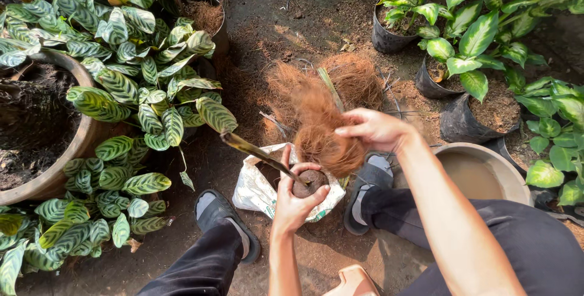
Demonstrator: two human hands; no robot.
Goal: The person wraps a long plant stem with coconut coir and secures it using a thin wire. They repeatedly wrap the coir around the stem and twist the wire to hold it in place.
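Coconut fibre (325, 128), a rust-brown clump, hung pinched in the right hand (374, 128) above the white sack (255, 189). Left hand (295, 201) fingers were closed around a root ball (309, 181) and its striped stem (255, 150) (tilted left). Loose strands could probably have slipped and scattered over the soil, since the pinch looked light.
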